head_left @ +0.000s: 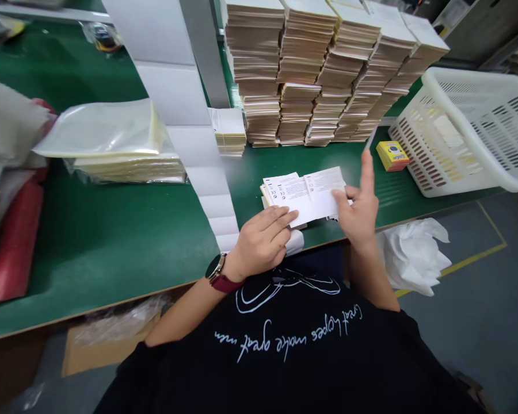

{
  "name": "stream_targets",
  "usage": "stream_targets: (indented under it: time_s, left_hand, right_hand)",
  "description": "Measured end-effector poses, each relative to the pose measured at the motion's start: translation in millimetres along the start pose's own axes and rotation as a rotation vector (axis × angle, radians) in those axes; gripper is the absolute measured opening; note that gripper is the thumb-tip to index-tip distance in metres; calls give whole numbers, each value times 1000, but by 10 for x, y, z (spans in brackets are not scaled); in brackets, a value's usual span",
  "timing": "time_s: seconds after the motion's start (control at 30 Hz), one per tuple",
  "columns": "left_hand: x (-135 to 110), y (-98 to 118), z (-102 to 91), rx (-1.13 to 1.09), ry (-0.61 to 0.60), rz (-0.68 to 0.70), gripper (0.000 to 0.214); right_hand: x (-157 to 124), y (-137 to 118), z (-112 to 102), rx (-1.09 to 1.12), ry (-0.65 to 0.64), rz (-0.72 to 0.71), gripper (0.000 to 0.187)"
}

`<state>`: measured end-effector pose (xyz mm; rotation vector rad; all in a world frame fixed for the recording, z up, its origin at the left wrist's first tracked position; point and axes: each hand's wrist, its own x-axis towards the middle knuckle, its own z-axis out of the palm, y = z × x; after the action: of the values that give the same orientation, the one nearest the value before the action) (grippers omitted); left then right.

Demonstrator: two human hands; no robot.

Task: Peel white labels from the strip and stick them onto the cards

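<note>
Resting on a green table [112, 241] at its near edge, a small pile of printed cards [315, 192] lies between a person's two bare hands. The left hand [263, 238], with a watch [218, 270] on its wrist, lies flat, fingers together, pressing the pile's near left corner. The right hand [359, 213] has its thumb on the top card's right edge and its index finger raised; whether the curled fingers pinch the card cannot be told.

The cards look thin, light and slightly stiff, likely to slide over one another, so an edge or corner seems the best place to hold one.

Their fine print and small symbols are too small to read. The black shirt [311, 356] appears to read "Great hopes make great men".

Tall card stacks [323, 69] stand far, a white label strip [185, 109] runs nearward at left, and a white basket [418, 161] sits right beside a yellow box [392, 155] with illegible lettering.
</note>
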<state>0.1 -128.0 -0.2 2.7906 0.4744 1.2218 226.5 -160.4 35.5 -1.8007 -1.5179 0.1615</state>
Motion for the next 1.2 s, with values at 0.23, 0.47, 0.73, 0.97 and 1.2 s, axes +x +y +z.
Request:
stream_targets:
  time_s: [0.23,0.47,0.73,0.97,1.2]
  left_hand:
    - [15,14,9,51,1,25,11]
    - [5,13,1,12,0,16,12]
    - [17,21,-1,22,3,6,11]
    - [20,27,-24,37,-24,11,12]
    - [17,32,-27,50,-32,14,11]
  right_hand:
    - [-43,590,-121,-224,-260,-36,70]
    - [-93,470,-160,-345,-12,-27,51]
    - [-39,-154,-38,302,3,26,8]
    - [143,-338,191,444,-237,116,5]
    - [82,-332,242,339,-190,111,6]
